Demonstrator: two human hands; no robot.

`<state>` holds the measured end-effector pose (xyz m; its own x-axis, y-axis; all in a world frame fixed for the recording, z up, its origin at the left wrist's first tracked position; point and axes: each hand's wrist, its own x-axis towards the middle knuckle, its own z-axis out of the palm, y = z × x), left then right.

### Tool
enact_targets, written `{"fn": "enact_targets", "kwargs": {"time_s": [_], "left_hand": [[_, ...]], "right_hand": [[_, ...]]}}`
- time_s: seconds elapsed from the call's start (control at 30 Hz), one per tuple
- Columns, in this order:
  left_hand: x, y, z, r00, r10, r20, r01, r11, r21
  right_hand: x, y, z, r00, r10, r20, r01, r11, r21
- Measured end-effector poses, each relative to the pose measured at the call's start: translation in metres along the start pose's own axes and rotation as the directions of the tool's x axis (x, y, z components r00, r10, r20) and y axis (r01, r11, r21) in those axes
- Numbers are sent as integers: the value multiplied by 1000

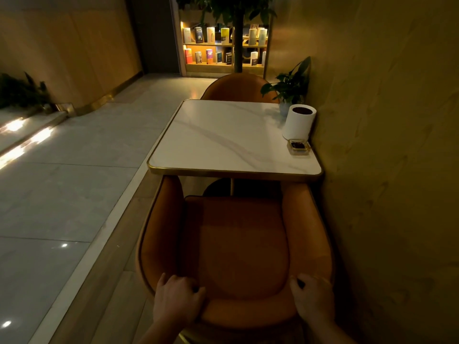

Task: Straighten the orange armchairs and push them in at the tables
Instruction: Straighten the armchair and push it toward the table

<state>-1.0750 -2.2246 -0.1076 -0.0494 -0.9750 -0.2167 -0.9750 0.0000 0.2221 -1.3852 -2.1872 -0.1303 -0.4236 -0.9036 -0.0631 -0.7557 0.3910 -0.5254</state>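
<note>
Now both hands hold the curved backrest of the near orange armchair (pixel 238 244): the left hand (pixel 177 297) has its fingers (pixel 193 285) curled over the rim on one side, and the right hand (pixel 311 297) wraps it on the other. Straight ahead of the fingers, the chair's arms meet the near edge of the table (pixel 223 140). Beyond that, a second orange armchair (pixel 236 88) sits close against the far edge. Ahead and right of the fingers, a white cylinder (pixel 299 122) and a glass ashtray (pixel 299 146) stand on the table by the wall (pixel 385 120).
</note>
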Motion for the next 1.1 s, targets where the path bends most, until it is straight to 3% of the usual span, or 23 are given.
{"fn": "enact_targets", "kwargs": {"time_s": [0.27,0.57,1.1], "left_hand": [[2,-2,-1,1000,-6,-17,6,1000,2],[13,-12,0,998,24,-61,-29,996,-88],[14,-14,-7,998,35,-56,-39,997,-62]], "right_hand": [[4,-1,-2,990,-39,133,59,987,-148],[-2,-3,4,991,-63,116,74,993,-88],[0,-8,6,988,-40,147,52,996,-76]]}}
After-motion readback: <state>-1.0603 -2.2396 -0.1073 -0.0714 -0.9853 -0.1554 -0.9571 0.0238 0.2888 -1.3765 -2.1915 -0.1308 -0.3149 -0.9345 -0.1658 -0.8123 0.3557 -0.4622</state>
